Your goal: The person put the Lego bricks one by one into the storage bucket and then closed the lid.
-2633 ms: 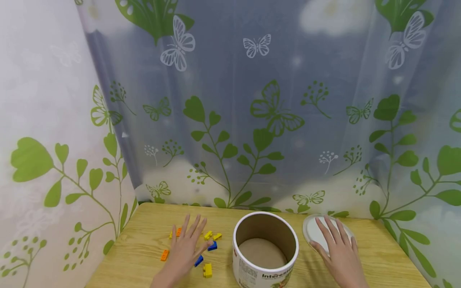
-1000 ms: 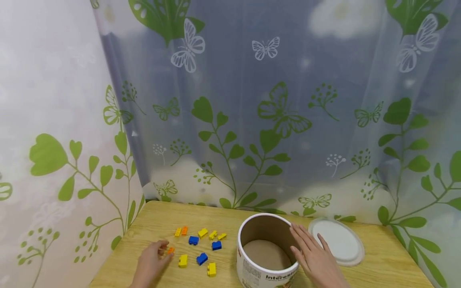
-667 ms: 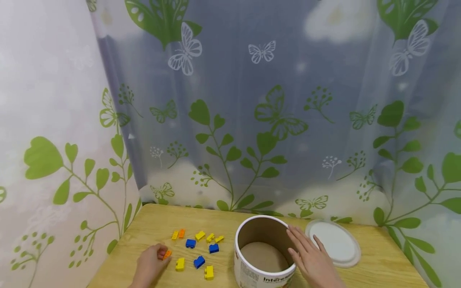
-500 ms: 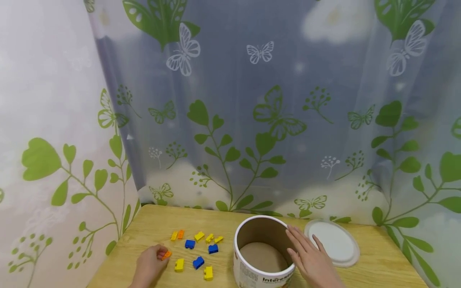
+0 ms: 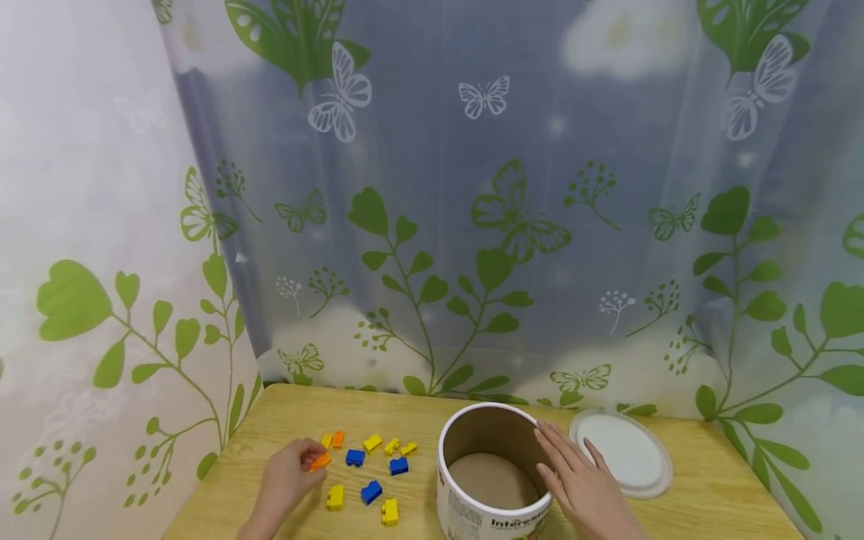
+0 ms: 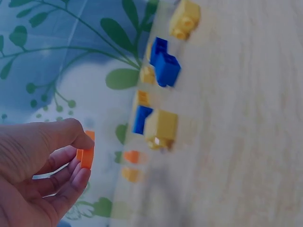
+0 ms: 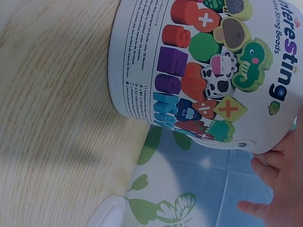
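One orange brick (image 6: 88, 153), pinched in the left hand (image 5: 286, 480) to the left of the tub (image 5: 462, 513), should prove light, stiff and sturdy, best gripped by opposite edges, while the right hand (image 5: 584, 480) rests straight-fingered against the tub's rim.

Soft, even light fills the head view; the hollow of the tub (image 5: 466, 517), left of the fingers of the right hand (image 5: 586, 480), is shaded. In the dimmer left-wrist view, two bricks (image 6: 133, 156) right of the left hand's (image 6: 28, 158) fingertips blur, near a faint shadow on the table (image 6: 241, 123). Right-wrist view: crisp print (image 7: 284, 52) above the fingers.
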A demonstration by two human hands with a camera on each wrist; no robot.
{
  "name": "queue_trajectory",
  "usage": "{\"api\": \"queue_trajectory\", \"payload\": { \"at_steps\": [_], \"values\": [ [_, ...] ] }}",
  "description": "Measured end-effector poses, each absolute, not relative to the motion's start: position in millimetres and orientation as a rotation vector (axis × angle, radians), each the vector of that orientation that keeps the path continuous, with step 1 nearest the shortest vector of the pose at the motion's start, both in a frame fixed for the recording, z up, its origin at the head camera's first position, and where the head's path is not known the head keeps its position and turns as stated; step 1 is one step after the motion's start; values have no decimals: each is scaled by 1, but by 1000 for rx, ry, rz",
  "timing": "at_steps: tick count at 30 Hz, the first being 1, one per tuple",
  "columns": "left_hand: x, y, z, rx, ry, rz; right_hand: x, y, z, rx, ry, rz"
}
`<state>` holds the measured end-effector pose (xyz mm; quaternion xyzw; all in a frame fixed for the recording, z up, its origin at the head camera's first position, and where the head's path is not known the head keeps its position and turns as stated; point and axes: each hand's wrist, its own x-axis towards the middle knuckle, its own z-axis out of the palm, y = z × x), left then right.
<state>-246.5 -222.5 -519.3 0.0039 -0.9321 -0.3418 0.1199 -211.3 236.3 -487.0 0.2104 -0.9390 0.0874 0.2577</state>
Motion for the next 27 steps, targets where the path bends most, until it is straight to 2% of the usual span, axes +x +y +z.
{"api": "queue_trajectory", "payload": {
  "at_steps": [27],
  "values": [
    [-242,-175,-471,-184,-2686,-1149,-211,236,-484,605,-2532,258]
  ]
}}
